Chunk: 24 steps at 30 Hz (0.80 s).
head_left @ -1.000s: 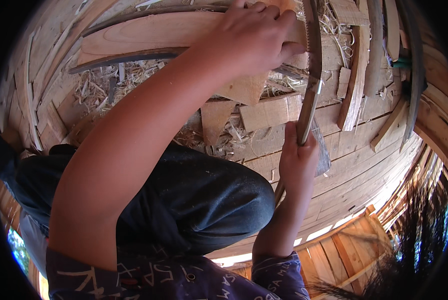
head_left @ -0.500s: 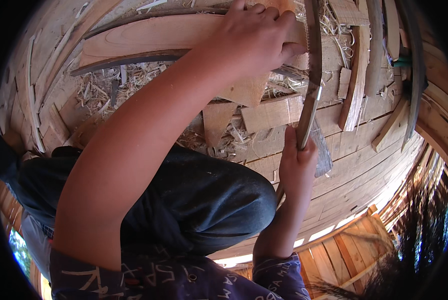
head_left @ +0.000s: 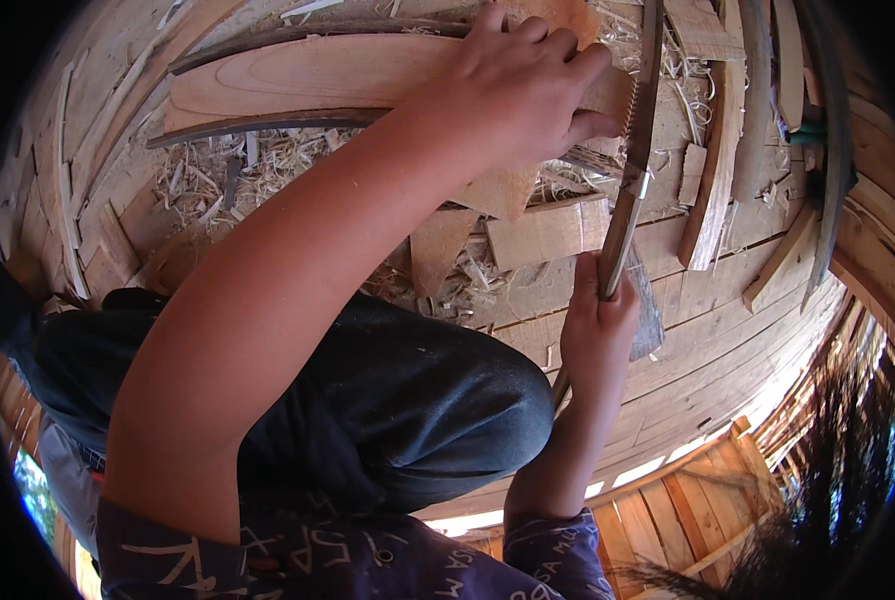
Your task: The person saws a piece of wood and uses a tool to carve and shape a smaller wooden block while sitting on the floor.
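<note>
A long, curved-edged wooden board (head_left: 298, 75) lies across the upper part of the view, its pale face up. My left hand (head_left: 528, 85) grips the board near its right end, fingers bent over the far side and the thumb toward the saw. In my right hand (head_left: 603, 310), the fingers are wrapped round the long wooden handle of a handsaw (head_left: 645, 110). The narrow blade points away from me, toothed edge facing left, beside the board's right end. Whether the teeth touch the wood is hard to make out. My left forearm hides part of the board.
Wood shavings (head_left: 288, 150) and short offcuts (head_left: 548, 230) lie on the plank floor (head_left: 708, 320) below the board. Several curved strips and slats (head_left: 713, 170) lie at the right. Near the right hand is a grey flat wooden piece (head_left: 648, 320). My bent knee (head_left: 488, 400) is close by.
The saw's blade has shifted slightly to the right, showing more of its teeth. My left hand has moved a little right and nearer to me, its fingers slightly more spread.
</note>
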Motion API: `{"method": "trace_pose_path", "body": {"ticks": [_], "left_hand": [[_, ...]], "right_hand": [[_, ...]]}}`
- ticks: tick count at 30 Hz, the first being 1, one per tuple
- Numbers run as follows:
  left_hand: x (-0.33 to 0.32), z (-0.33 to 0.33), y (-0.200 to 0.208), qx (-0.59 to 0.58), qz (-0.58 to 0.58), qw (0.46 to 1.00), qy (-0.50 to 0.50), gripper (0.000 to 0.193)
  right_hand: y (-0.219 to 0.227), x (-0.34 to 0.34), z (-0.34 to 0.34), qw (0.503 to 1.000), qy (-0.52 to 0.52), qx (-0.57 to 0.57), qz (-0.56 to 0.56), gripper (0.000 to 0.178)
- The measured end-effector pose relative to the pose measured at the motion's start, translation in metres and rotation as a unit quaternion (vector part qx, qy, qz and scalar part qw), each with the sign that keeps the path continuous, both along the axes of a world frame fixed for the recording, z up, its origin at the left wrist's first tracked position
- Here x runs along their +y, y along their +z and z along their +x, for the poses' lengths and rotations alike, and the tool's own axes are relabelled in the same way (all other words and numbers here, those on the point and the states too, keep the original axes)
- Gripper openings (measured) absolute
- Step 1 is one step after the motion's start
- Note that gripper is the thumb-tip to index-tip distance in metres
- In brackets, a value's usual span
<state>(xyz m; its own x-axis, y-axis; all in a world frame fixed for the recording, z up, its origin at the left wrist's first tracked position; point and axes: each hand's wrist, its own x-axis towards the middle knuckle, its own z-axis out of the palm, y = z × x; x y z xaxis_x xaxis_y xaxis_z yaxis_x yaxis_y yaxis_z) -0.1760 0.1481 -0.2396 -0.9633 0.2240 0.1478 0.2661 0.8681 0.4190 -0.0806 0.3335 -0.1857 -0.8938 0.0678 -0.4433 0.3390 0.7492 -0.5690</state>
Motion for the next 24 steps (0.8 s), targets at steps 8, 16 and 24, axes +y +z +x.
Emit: {"method": "trace_pose_path", "body": {"ticks": [8,16,24], "left_hand": [[0.005,0.005,-0.017,0.103,-0.016,0.994,0.030,0.058],[0.005,0.001,-0.007,0.046,-0.037,0.998,-0.020,0.067],[0.004,-0.002,0.010,-0.050,-0.038,0.998,-0.017,0.054]], "right_hand": [[-0.008,0.004,-0.001,1.000,0.000,0.000,0.007,0.037],[-0.002,-0.005,-0.002,1.000,0.004,-0.003,0.008,0.036],[0.004,-0.005,0.001,1.000,-0.007,-0.016,0.004,0.034]]}}
